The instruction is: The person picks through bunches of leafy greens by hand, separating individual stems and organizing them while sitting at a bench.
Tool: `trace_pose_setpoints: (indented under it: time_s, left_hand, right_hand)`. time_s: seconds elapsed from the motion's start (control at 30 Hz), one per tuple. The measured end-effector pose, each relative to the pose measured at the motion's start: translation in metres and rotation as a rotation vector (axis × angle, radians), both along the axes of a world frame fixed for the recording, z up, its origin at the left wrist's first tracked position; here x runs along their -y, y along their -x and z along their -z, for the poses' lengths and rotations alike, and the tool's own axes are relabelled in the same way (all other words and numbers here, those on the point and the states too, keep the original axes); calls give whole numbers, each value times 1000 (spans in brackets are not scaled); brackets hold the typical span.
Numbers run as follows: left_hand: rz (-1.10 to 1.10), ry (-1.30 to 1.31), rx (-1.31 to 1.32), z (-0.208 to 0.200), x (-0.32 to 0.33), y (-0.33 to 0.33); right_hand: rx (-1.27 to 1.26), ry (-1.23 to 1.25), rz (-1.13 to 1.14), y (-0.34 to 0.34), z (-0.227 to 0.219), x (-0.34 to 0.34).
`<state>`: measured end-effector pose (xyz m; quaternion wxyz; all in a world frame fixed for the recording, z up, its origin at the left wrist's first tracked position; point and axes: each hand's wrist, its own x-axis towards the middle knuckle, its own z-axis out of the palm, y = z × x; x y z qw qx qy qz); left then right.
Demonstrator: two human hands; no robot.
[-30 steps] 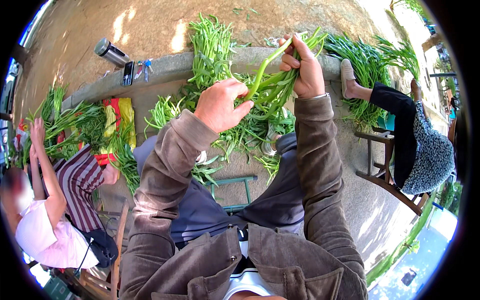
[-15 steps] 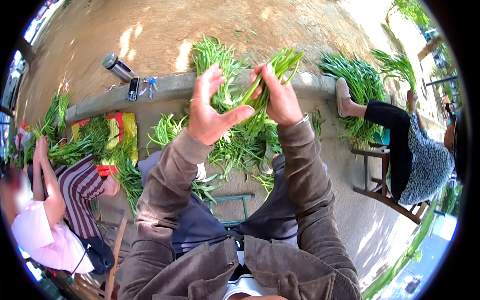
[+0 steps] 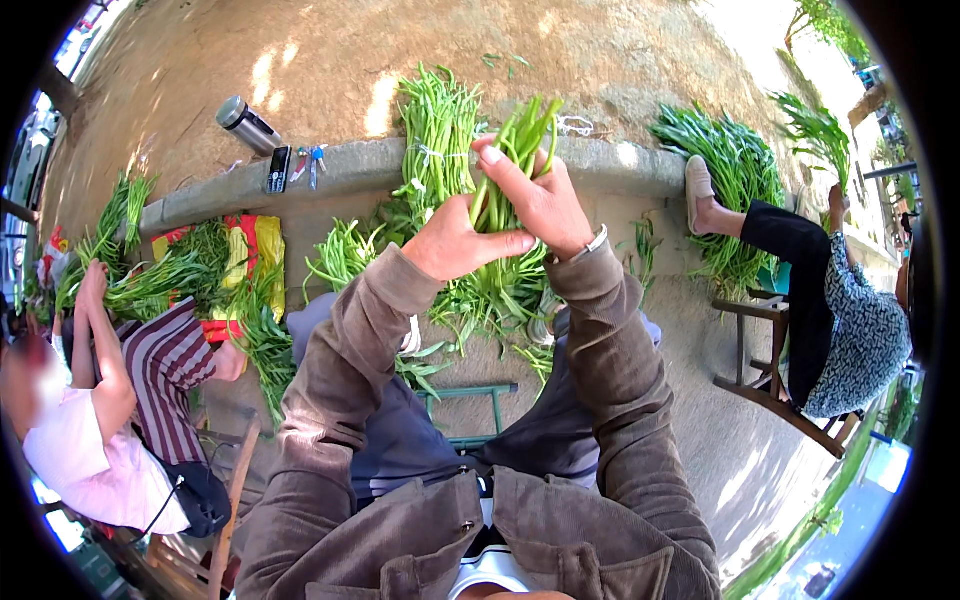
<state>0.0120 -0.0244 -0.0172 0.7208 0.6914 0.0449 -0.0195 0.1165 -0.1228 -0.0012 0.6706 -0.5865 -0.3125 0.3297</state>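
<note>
In the head view, a bunch of long-stemmed leafy greens (image 3: 525,135) is held up in front of the concrete curb (image 3: 635,172), with its cut-looking ends pointed past the curb. The bunch is gripped by the right hand (image 3: 548,205), its fingers curled round the stems and the thumb laid across them. The bunch is also met lower down by the left hand (image 3: 455,240), whose thumb is stretched across the stems; its fingers are partly hidden, so whether they are closed cannot be told.

If the right grip were loosened, stems could be slipped out and lost among the loose greens (image 3: 485,300) on the curb's near side. Leaves could be bruised by too hard a squeeze. The tied bundle (image 3: 430,120) lying across the curb could be knocked askew by a leftward swing.
</note>
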Motion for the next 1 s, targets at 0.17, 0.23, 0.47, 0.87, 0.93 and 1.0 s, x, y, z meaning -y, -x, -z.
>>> trace_pose_setpoints:
  time_s: [0.17,0.23,0.47,0.87,0.93,1.0]
  left_hand:
    - [-62,77,-93,-10,-7,7]
    - [-169,166,-43,-18,-13,11]
    - [-215,558,346,-38,-79,43]
    - [-676,219,-79,-29,-46,24]
    - [-674,103,-32,-21,-38,22]
    - [-674,76,-66,-25,-24,15]
  right_hand:
    - [-184,101,-145,-4,-13,2]
    - [-79,-24,-173,-14,2,3]
    - [-166,-63,155,-37,3,16]
    - [4,-109,365,-25,5,10]
    - [-139,-126,229,-9,4,-1]
    - [-127,-107,161,-1,5,-7]
